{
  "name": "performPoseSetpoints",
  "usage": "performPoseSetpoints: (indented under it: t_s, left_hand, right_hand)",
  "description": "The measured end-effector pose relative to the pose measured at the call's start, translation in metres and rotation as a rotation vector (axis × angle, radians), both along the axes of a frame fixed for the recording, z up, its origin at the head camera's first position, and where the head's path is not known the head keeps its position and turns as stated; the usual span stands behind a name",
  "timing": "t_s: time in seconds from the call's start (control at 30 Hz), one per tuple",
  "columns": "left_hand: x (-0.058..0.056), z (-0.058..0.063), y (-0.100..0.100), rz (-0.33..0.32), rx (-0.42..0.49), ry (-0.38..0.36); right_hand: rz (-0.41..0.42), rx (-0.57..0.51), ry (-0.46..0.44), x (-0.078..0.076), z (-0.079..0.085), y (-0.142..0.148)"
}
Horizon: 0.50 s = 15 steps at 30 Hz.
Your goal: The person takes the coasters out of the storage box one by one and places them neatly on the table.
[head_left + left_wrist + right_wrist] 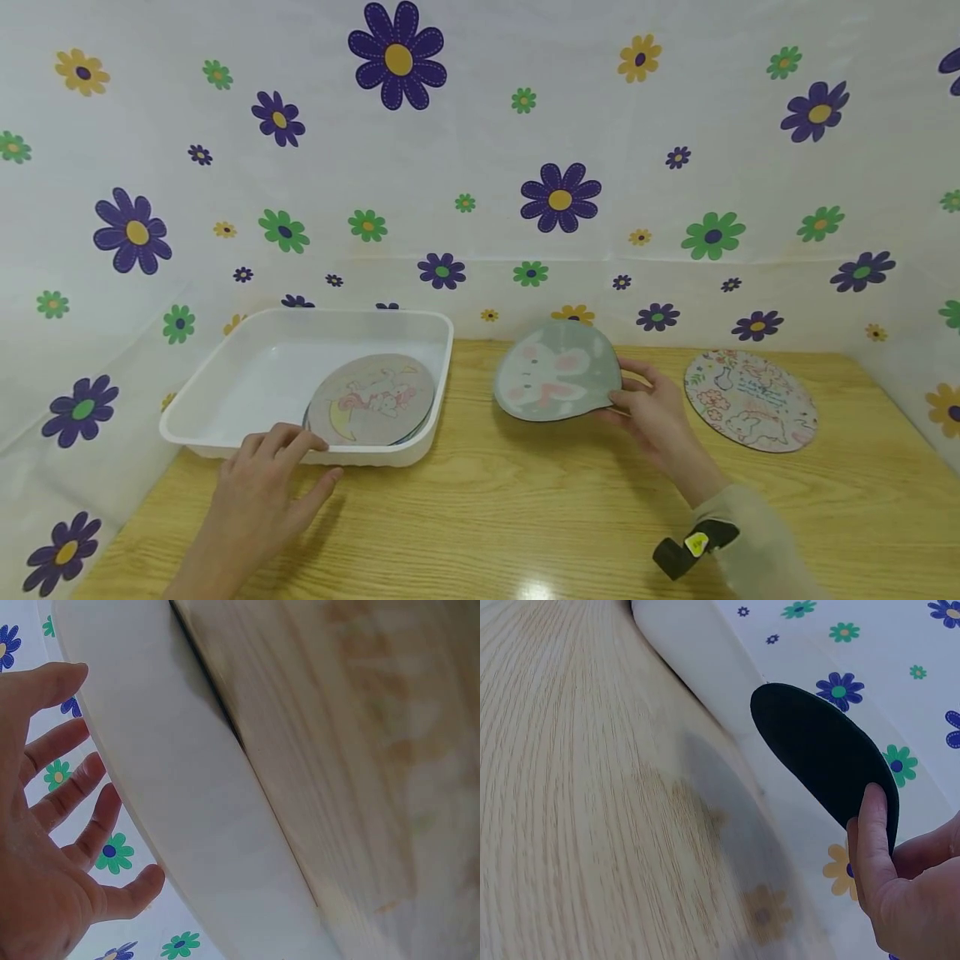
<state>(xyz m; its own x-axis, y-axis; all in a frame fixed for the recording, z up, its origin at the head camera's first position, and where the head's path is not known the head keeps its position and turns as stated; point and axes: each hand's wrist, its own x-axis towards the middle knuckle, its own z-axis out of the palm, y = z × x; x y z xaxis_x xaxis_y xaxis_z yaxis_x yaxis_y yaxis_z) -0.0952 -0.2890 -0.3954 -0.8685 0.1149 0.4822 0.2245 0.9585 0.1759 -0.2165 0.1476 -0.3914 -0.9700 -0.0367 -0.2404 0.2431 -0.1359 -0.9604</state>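
Observation:
My right hand (656, 417) pinches the edge of a round grey-green mouse pad (555, 375) printed with a white bunny. The pad is held tilted above the table, and its black underside shows in the right wrist view. On the left stands a white plastic tray (367, 456). Inside, at its right end, lies a pink round mouse pad (375, 404) with a yellow moon print; the edge of another shows beneath it. My left hand (262, 475) rests on the tray's near rim, fingers spread and loosely bent, as the left wrist view (52, 847) also shows.
Another round mouse pad (750, 400), with a flowery print, lies flat on the wooden table (480, 517) at the right. A white flower-patterned sheet (480, 150) hangs behind the table and at both sides. A black strap (693, 548) is on my right wrist.

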Motion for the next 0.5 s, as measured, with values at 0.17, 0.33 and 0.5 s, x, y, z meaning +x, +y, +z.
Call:
performPoseSetpoints:
  t_s: [0.17, 0.33, 0.5]
  left_hand:
    - [0.001, 0.001, 0.0, -0.002, -0.002, 0.008]
    - [0.001, 0.001, 0.001, -0.003, 0.003, 0.009]
    - [0.001, 0.001, 0.001, 0.003, 0.001, 0.006]
  right_hand:
    - [-0.012, 0.008, -0.019, -0.002, -0.003, 0.008]
    - [-0.035, 0.02, -0.031, -0.002, -0.004, 0.014]
    - [-0.043, 0.019, -0.028, -0.002, -0.006, 0.02]
